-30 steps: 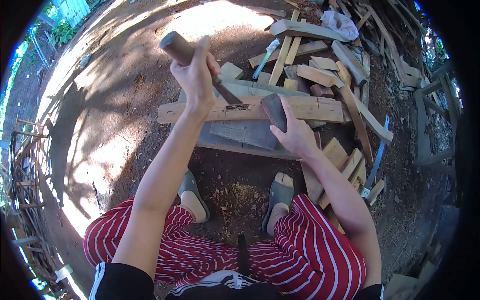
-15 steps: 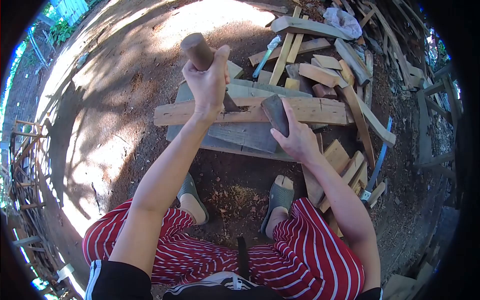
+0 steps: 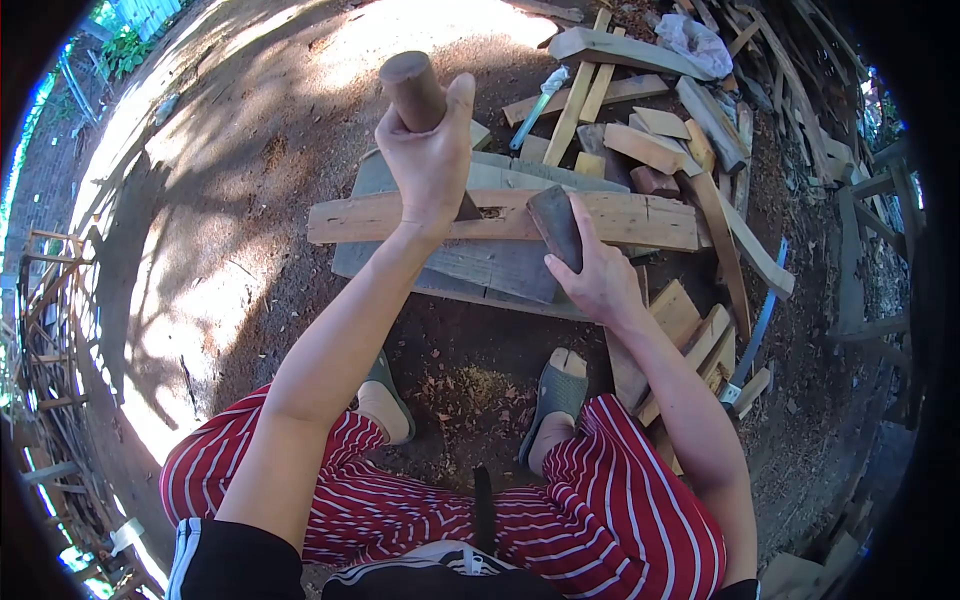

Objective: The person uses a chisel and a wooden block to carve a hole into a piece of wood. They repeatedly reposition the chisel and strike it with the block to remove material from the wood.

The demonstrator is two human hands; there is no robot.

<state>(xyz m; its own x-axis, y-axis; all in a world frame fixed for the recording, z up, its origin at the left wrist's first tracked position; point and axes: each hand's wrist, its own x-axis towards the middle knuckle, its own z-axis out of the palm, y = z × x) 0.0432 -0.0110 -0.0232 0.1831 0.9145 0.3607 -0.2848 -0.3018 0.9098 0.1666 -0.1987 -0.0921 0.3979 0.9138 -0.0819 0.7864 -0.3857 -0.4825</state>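
Observation:
My left hand (image 3: 430, 175) is wrapped round the thick wooden handle of a chisel (image 3: 412, 92), held tilted over a wooden beam (image 3: 625, 215). Its dark blade comes out below the fist and meets the beam's top beside a small rough-edged slot (image 3: 490, 213). My right hand (image 3: 603, 282) grips a dark wooden block (image 3: 556, 228), held over the beam just right of the slot, the index finger stretched along its side. Under the beam lies a grey plank bench (image 3: 480, 268).
Offcuts (image 3: 640, 150) and longer boards pile up behind and right of the bench. A handsaw (image 3: 766, 315) lies on the right, a green-handled tool (image 3: 540, 108) at the back near a plastic bag (image 3: 693, 45). Wood shavings (image 3: 480, 385) cover the ground between my feet.
My left hand and the chisel have shifted slightly right and up in view, the handle a little more upright. My right hand with the block has barely moved.

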